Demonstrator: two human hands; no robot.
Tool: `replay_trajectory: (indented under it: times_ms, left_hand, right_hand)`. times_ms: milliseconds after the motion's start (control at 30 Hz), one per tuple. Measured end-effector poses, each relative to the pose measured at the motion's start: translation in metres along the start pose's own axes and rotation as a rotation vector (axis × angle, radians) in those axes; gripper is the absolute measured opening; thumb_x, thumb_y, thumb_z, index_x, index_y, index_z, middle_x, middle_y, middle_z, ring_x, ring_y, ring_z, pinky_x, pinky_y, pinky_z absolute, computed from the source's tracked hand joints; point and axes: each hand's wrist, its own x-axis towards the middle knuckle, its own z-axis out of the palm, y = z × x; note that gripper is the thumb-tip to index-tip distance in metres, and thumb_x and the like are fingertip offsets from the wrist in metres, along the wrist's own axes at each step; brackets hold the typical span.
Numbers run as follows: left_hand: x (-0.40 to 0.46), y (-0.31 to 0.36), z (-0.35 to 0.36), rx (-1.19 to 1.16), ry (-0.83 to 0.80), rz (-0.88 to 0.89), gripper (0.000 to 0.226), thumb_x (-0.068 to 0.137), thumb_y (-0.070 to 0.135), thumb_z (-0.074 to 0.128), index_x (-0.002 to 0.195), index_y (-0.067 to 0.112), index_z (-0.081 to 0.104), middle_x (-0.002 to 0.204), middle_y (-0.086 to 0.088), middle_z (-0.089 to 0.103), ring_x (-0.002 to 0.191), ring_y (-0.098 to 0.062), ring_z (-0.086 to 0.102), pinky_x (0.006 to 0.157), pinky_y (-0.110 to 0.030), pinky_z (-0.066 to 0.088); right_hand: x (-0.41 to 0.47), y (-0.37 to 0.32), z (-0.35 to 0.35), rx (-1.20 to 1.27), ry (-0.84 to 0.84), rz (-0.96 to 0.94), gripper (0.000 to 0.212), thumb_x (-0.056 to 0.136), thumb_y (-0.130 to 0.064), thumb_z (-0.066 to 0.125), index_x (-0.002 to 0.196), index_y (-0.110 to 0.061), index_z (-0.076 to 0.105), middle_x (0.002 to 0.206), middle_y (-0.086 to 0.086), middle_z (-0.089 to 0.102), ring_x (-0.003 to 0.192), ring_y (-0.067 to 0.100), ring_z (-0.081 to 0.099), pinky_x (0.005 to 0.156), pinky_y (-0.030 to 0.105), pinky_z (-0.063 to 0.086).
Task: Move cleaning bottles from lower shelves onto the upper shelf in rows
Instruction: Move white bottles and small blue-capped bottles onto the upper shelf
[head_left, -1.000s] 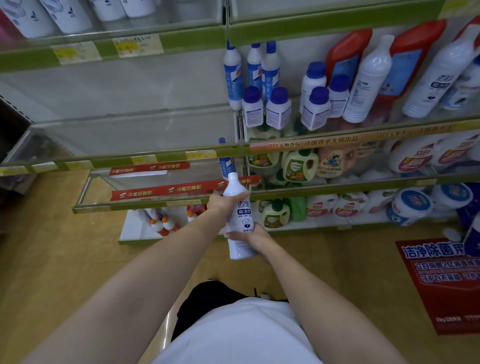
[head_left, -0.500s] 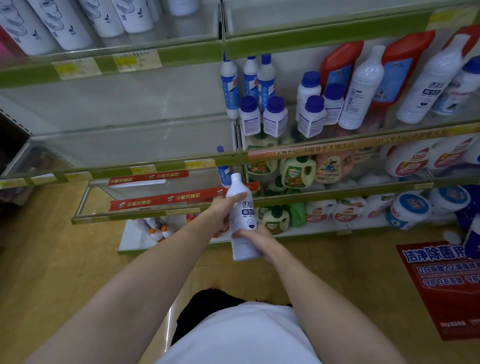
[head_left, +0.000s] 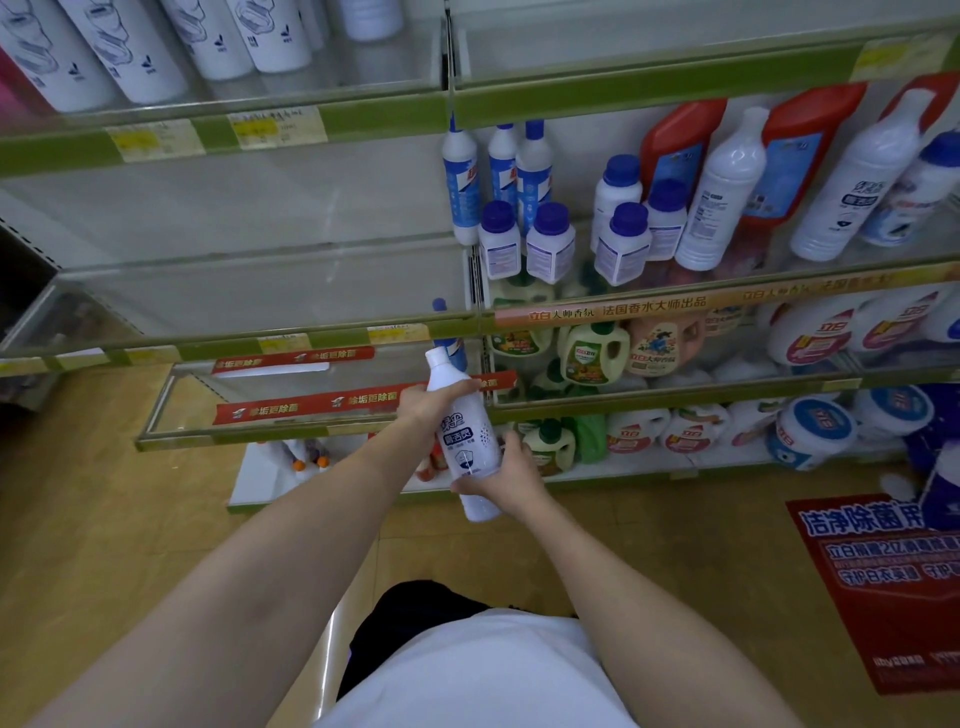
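Observation:
I hold a white cleaning bottle (head_left: 465, 441) with a blue label in both hands, in front of the low shelves. My left hand (head_left: 423, 402) grips its neck and shoulder from the left. My right hand (head_left: 506, 475) wraps its lower body from the right. The bottle leans slightly left, cap up. At the top left, several white bottles (head_left: 156, 52) stand in rows on the upper shelf (head_left: 218, 130). Below that, the left middle shelf (head_left: 234, 291) holds nothing I can see.
Blue-capped bottles (head_left: 524, 239), red and white bottles (head_left: 727, 187) fill the right middle shelf. Detergent jugs (head_left: 592, 353) sit lower right. Small orange-capped bottles (head_left: 306, 460) stand on the bottom shelf at left. A red floor sign (head_left: 883, 582) lies at right.
The bottle has risen a little and tilted left in my two hands. My view has tipped upward, showing more of the upper shelf's white bottles.

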Motion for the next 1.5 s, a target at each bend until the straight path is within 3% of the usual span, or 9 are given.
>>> replay_trajectory:
  times_ms: [300,433,500,633,800,900,1167,1400,1500]
  left_hand:
    - [-0.008,0.023,0.002,0.001,-0.172,0.230,0.074,0.058,0.041,0.095,0.119,0.017,0.062,0.107,-0.004,0.072,0.093,-0.022,0.070,0.074,-0.034,0.058]
    - [-0.014,0.055,0.006,-0.010,-0.108,0.368,0.079,0.048,0.051,0.094,0.116,0.025,0.062,0.105,0.001,0.072,0.094,-0.022,0.071,0.085,-0.046,0.060]
    - [-0.020,0.075,0.004,-0.010,-0.090,0.466,0.066,0.052,0.051,0.093,0.106,0.029,0.062,0.102,0.002,0.072,0.092,-0.021,0.071,0.083,-0.047,0.060]
    - [-0.037,0.118,-0.007,-0.040,-0.044,0.664,0.056,0.057,0.047,0.093,0.100,0.026,0.064,0.094,0.005,0.073,0.088,-0.014,0.071,0.075,-0.037,0.061]
    - [-0.061,0.170,-0.025,-0.098,0.060,0.834,0.049,0.058,0.046,0.093,0.093,0.025,0.065,0.088,0.005,0.072,0.084,-0.013,0.071,0.070,-0.033,0.059]
    - [-0.079,0.203,-0.032,-0.146,0.084,0.922,0.050,0.058,0.044,0.093,0.094,0.025,0.064,0.091,0.004,0.072,0.086,-0.015,0.070,0.073,-0.035,0.061]
    - [-0.119,0.292,-0.065,-0.271,0.158,1.091,0.052,0.058,0.050,0.091,0.094,0.025,0.064,0.091,0.002,0.073,0.088,-0.017,0.071,0.081,-0.045,0.060]
    - [-0.141,0.351,-0.093,-0.423,0.199,1.234,0.060,0.067,0.045,0.089,0.112,0.021,0.057,0.101,0.003,0.069,0.090,-0.008,0.070,0.079,-0.028,0.060]
    - [-0.135,0.373,-0.108,-0.368,0.200,1.272,0.060,0.068,0.046,0.089,0.112,0.023,0.055,0.101,0.003,0.069,0.089,-0.009,0.069,0.074,-0.024,0.058]
  right_hand:
    - [0.011,-0.024,-0.014,0.027,-0.036,-0.054,0.070,0.066,-0.026,0.093,0.118,-0.020,0.047,0.107,-0.003,0.060,0.107,0.022,0.060,0.080,0.034,0.049]
    - [0.017,-0.053,-0.022,0.111,0.024,-0.122,0.082,0.057,-0.028,0.096,0.123,-0.022,0.048,0.112,-0.001,0.065,0.107,0.025,0.063,0.084,0.039,0.056]
    - [0.018,-0.072,-0.032,0.141,0.056,-0.187,0.078,0.057,-0.025,0.096,0.118,-0.022,0.049,0.110,-0.002,0.064,0.106,0.024,0.063,0.087,0.041,0.057]
    - [0.018,-0.112,-0.057,0.128,0.147,-0.354,0.070,0.063,-0.028,0.092,0.123,-0.023,0.056,0.108,-0.008,0.066,0.098,0.013,0.064,0.075,0.025,0.052]
    - [0.014,-0.167,-0.085,0.144,0.237,-0.469,0.071,0.056,-0.037,0.090,0.117,-0.028,0.055,0.109,-0.009,0.068,0.099,0.013,0.066,0.076,0.032,0.055]
    - [0.009,-0.199,-0.098,0.189,0.296,-0.559,0.071,0.053,-0.043,0.088,0.113,-0.032,0.053,0.108,-0.011,0.066,0.098,0.011,0.064,0.083,0.039,0.057]
    - [-0.016,-0.290,-0.130,0.313,0.380,-0.728,0.066,0.049,-0.046,0.087,0.104,-0.035,0.054,0.111,-0.004,0.064,0.095,0.013,0.065,0.074,0.033,0.054]
    - [-0.029,-0.373,-0.148,0.348,0.430,-0.823,0.047,0.061,-0.029,0.088,0.091,-0.028,0.053,0.099,-0.003,0.068,0.082,0.011,0.066,0.060,0.024,0.047]
    - [-0.019,-0.400,-0.152,0.311,0.473,-0.831,0.052,0.057,-0.035,0.088,0.094,-0.023,0.054,0.103,0.001,0.066,0.084,0.014,0.065,0.067,0.033,0.056]
